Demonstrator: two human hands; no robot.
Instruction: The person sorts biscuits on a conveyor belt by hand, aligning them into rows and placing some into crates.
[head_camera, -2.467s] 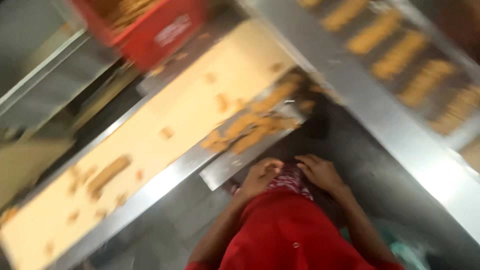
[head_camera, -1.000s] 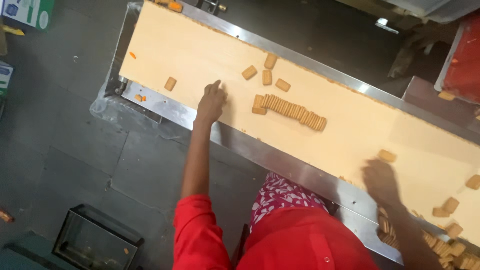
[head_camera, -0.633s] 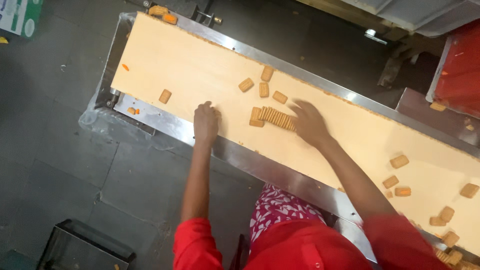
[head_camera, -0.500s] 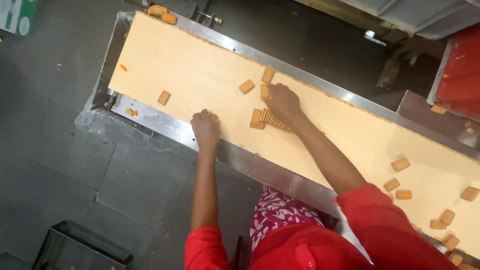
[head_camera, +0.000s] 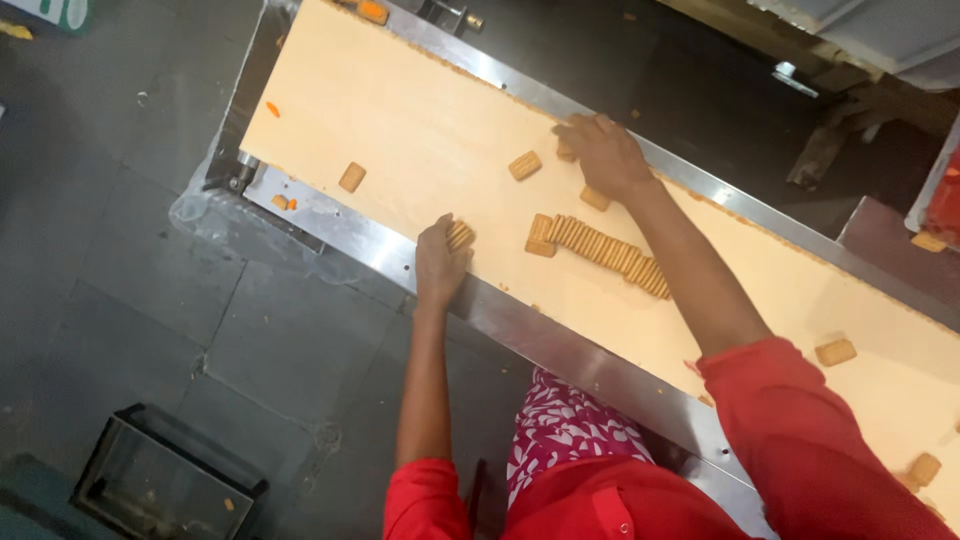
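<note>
A cream conveyor belt (head_camera: 420, 110) with steel side rails carries loose orange-brown biscuits. My left hand (head_camera: 440, 262) rests at the belt's near edge, closed on a small stack of biscuits (head_camera: 460, 235). A long row of biscuits on edge (head_camera: 600, 247) lies just right of it. My right hand (head_camera: 602, 152) reaches across to the far rail, fingers curled down over a biscuit (head_camera: 566, 152) there. Single biscuits lie beside it, one (head_camera: 524, 165) to its left and one (head_camera: 595, 199) just below it.
More loose biscuits sit at the belt's left (head_camera: 351, 177) and right (head_camera: 835, 351). The steel near rail (head_camera: 560, 340) runs diagonally. A dark open crate (head_camera: 165, 475) stands on the grey floor at lower left. A red bin (head_camera: 945, 205) shows at the right edge.
My right hand has moved from the biscuit row up to the far rail. My left hand stays at the near edge, now with a small stack in it. The view has shifted closer.
</note>
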